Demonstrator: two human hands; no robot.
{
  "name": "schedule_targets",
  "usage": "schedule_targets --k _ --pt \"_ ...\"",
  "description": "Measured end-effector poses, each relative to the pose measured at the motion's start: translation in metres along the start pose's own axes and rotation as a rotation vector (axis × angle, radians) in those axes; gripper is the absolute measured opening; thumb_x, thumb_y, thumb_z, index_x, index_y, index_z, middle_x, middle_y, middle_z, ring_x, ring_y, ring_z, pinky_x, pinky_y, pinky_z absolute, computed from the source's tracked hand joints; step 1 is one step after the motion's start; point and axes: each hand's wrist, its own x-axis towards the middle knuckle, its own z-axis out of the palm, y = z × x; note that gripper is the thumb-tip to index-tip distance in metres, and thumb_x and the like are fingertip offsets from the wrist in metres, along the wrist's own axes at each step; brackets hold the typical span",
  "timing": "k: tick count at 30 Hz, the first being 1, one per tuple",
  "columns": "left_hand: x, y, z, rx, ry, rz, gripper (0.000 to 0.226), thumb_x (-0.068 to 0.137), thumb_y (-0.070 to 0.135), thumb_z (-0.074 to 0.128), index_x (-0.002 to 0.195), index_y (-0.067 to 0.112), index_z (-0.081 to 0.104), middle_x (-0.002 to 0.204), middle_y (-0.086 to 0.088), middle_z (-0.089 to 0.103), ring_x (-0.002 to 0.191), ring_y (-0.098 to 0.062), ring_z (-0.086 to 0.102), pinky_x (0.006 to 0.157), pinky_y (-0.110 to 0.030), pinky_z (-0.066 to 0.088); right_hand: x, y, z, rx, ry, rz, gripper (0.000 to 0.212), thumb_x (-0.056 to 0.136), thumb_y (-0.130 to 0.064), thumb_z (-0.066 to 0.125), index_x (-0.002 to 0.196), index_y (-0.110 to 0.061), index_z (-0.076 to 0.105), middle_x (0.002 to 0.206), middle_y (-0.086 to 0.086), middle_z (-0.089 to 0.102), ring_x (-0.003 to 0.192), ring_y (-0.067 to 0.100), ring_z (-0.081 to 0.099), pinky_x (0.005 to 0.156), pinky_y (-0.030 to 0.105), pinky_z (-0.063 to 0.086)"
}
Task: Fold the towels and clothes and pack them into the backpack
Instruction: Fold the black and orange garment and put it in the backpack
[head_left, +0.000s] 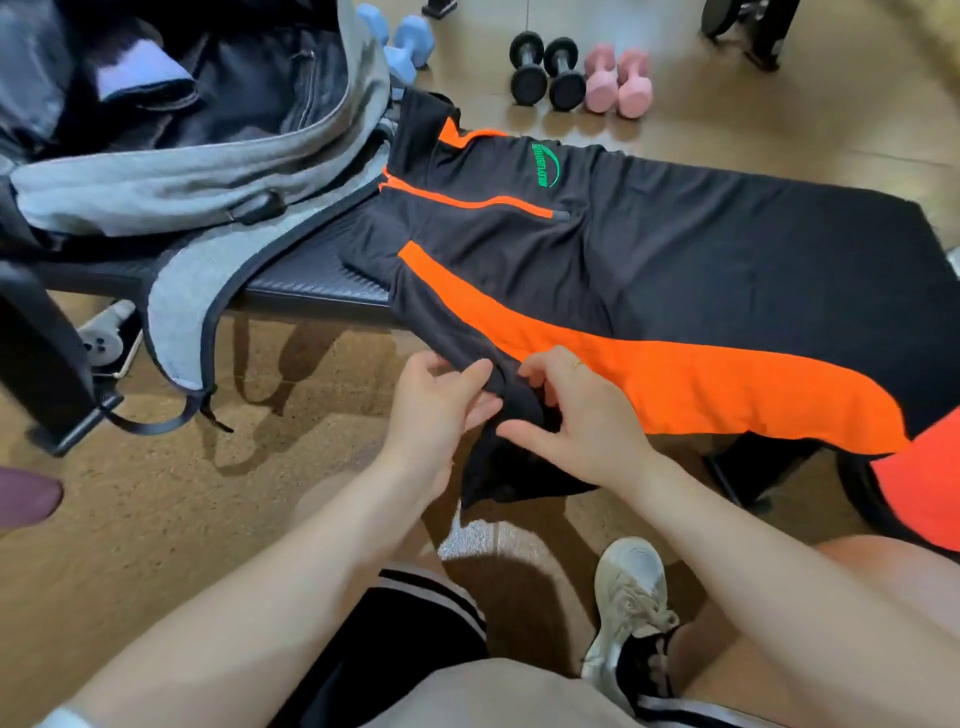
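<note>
A black sports shirt (675, 249) with orange panels and a green logo lies spread over a dark bench (317, 283). Its near sleeve hangs off the bench's front edge. My left hand (441, 410) pinches that sleeve from the left, thumb on top. My right hand (576, 410) grips the same sleeve from the right, fingers curled into the fabric. A grey backpack (208, 176) stands open at the bench's left end, with dark folded cloth and a pale lilac piece (140, 73) inside it.
Blue dumbbells (405, 47), black dumbbells (545, 73) and pink dumbbells (618, 83) lie on the floor behind the bench. An orange garment (924, 483) hangs at the right edge. My white shoe (628, 603) rests on the cork floor below.
</note>
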Motion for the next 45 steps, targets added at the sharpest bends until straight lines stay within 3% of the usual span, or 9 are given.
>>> schedule_targets --k 3,7,12,21,24,28,31,39,45 --pt "-0.012 0.015 0.014 0.006 0.010 0.107 0.022 0.088 -0.004 0.054 0.088 0.016 0.044 0.060 0.000 0.064 0.055 -0.007 0.061 0.061 -0.021 0.056 -0.001 -0.016 0.004 -0.024 0.096 0.084 0.055 0.067 -0.057 0.065 0.102 -0.016 0.054 0.093 -0.004 0.059 0.082 0.012 0.053 0.063 0.026 0.034" --pt "-0.010 0.027 0.015 0.170 -0.078 0.295 0.030 0.089 -0.005 0.050 0.098 0.024 0.048 0.071 -0.014 0.062 0.064 -0.016 0.063 0.069 -0.029 0.056 0.008 -0.027 0.006 -0.097 0.201 0.212 0.023 0.079 -0.022 0.063 0.098 -0.013 0.053 0.090 0.006 0.063 0.086 0.032 0.058 0.063 0.034 0.030" --pt "0.004 0.033 0.008 0.835 -0.048 0.584 0.033 0.079 0.000 0.059 0.100 0.023 0.068 0.088 -0.002 0.071 0.080 -0.011 0.065 0.082 -0.021 0.047 0.019 -0.013 -0.016 -0.158 0.217 0.485 0.017 0.073 -0.004 0.050 0.082 -0.018 0.047 0.089 0.008 0.063 0.087 0.036 0.056 0.066 0.038 0.037" --pt "0.038 0.062 0.012 1.123 0.173 0.738 0.013 0.084 0.019 0.064 0.092 0.011 0.072 0.091 -0.006 0.052 0.092 -0.029 0.053 0.081 -0.038 0.043 0.083 0.012 -0.118 -0.610 -0.188 0.360 0.027 0.080 -0.007 0.046 0.097 -0.019 0.062 0.111 0.009 0.061 0.103 0.034 0.056 0.072 0.033 0.038" --pt "0.060 0.078 0.017 1.182 0.337 0.794 0.013 0.083 0.017 0.065 0.089 0.006 0.070 0.105 -0.014 0.051 0.102 -0.037 0.046 0.087 -0.044 0.038 0.144 0.027 -0.143 -0.721 -0.115 0.172 0.035 0.086 -0.004 0.044 0.113 -0.019 0.060 0.119 0.009 0.060 0.111 0.032 0.054 0.082 0.036 0.038" --pt "0.089 0.075 0.025 1.245 0.218 0.615 0.019 0.091 0.019 0.051 0.101 0.005 0.059 0.106 -0.019 0.061 0.103 -0.039 0.053 0.084 -0.042 0.041 0.165 0.054 -0.110 -0.531 0.036 0.040 0.045 0.090 -0.024 0.055 0.133 -0.011 0.047 0.131 0.015 0.053 0.120 0.036 0.048 0.099 0.043 0.035" --pt "0.097 0.064 0.026 1.305 0.216 0.516 0.018 0.093 0.025 0.049 0.100 0.010 0.056 0.103 -0.017 0.065 0.099 -0.037 0.056 0.077 -0.039 0.041 0.126 0.079 -0.090 -0.443 0.122 0.209 0.054 0.093 -0.033 0.051 0.138 -0.006 0.040 0.141 0.015 0.044 0.131 0.032 0.039 0.109 0.043 0.029" --pt "0.110 0.058 0.027 1.466 0.268 0.547 0.016 0.096 0.026 0.041 0.101 0.013 0.049 0.096 -0.019 0.064 0.091 -0.039 0.056 0.065 -0.039 0.037 0.119 0.120 -0.092 -0.005 0.184 0.754 0.053 0.089 -0.044 0.055 0.127 -0.007 0.049 0.128 0.015 0.049 0.119 0.033 0.047 0.095 0.038 0.038" --pt "0.099 0.068 0.018 1.650 0.320 0.475 0.023 0.096 0.032 0.044 0.109 0.013 0.045 0.096 -0.016 0.065 0.087 -0.037 0.059 0.064 -0.038 0.039 0.135 0.125 -0.097 -0.018 0.151 0.535 0.019 0.086 -0.016 0.061 0.103 -0.007 0.062 0.103 0.011 0.064 0.103 0.030 0.056 0.082 0.032 0.040"
